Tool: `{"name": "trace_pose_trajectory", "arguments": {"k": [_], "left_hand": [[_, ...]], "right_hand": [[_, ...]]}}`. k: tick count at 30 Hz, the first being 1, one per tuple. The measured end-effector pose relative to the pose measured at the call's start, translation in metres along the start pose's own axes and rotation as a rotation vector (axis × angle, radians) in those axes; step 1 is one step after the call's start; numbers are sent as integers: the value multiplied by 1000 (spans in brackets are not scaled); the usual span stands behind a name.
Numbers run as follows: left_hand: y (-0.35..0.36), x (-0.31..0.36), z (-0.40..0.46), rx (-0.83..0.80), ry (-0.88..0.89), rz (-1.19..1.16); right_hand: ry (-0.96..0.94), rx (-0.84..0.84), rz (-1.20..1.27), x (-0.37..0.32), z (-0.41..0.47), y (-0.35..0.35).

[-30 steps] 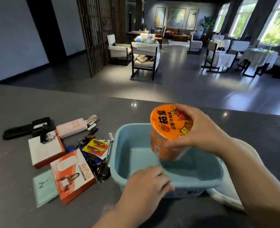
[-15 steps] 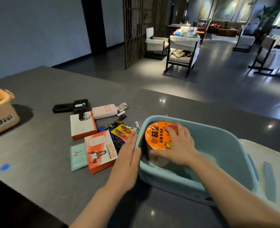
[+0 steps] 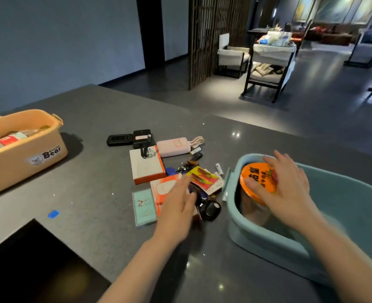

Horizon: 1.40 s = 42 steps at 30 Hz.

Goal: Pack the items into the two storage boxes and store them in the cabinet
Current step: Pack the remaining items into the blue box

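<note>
Two hands were at work over the grey table (image 3: 89,171). The right hand (image 3: 286,189) lay on the orange lid of an instant noodle cup (image 3: 255,182), fingers curled over its far edge and thumb on the near side, gripping it. That cup stood inside the blue storage box (image 3: 268,239), against the box's left end.

The left hand (image 3: 178,206) hovered flat and blurred over the pile of small items just left of the blue box, fingers straight and holding nothing. Under and around it lay an orange-and-white WiFi device box (image 3: 163,189), a yellow pack of batteries (image 3: 202,179), a dark round-ended gadget (image 3: 210,209) and a teal card box (image 3: 143,207). Farther from the person sat a white box with an orange base (image 3: 145,169), a pink power bank (image 3: 174,146) with its coiled cable, a bunch of keys (image 3: 184,166) and a black case (image 3: 119,139).

Well apart, at the table's left end, an orange storage box (image 3: 23,162) labelled "Bear" held a clear bottle with a red label (image 3: 10,138). A small blue mark (image 3: 53,214) showed on the table near the person's side.
</note>
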<state>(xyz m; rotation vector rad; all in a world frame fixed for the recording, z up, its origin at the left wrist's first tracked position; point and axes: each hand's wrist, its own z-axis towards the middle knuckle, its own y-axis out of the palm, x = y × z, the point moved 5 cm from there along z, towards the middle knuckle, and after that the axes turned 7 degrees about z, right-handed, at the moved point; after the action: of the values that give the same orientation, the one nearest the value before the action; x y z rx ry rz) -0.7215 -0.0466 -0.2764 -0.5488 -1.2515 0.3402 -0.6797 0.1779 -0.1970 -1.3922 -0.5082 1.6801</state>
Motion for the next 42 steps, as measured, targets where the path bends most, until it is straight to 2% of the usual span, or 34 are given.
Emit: {"name": "trace_pose_trajectory", "arguments": {"k": [2, 3, 5, 6, 9, 12, 14, 16, 18, 21, 24, 29, 33, 36, 38, 40, 42], "left_hand": [[-38, -35, 17, 127, -95, -19], [-54, -51, 30, 145, -128, 37], [-77, -79, 61, 116, -149, 213], [-84, -92, 76, 88, -162, 295], [-95, -128, 110, 0, -297, 371], [-94, -152, 128, -75, -270, 423], [-89, -161, 129, -123, -248, 477], [-87, -166, 127, -142, -231, 542], [-87, -165, 123, -149, -183, 608], [-92, -160, 107, -145, -127, 650], [-96, -150, 76, -138, -90, 653], [-111, -146, 38, -175, -67, 719], [-142, -156, 42, -100, -153, 773], [-145, -151, 55, -15, -269, 689], [-128, -144, 61, -93, -321, 648], [-113, -138, 62, -189, -345, 718], [-111, -135, 63, -202, -361, 763]], "right_hand": [[-184, 226, 238, -57, -16, 9], [-237, 223, 262, -83, -21, 27], [-243, 30, 207, -119, -24, 84], [-173, -104, 158, -127, -23, 117], [224, -418, -36, -111, -19, 193], [364, -387, -132, -95, -16, 217], [398, -327, -157, -90, -19, 217], [340, -230, -159, -94, -21, 208], [301, -107, -89, -98, -19, 194], [340, 16, 40, -102, -4, 174], [348, 8, 145, -109, 11, 165], [340, -68, 174, -114, 22, 170], [301, -55, 167, -109, 20, 170], [306, -88, 147, -106, 14, 172], [307, -104, 132, -106, 12, 173], [305, -110, 128, -107, 12, 172], [284, -101, 146, -109, 13, 165]]}}
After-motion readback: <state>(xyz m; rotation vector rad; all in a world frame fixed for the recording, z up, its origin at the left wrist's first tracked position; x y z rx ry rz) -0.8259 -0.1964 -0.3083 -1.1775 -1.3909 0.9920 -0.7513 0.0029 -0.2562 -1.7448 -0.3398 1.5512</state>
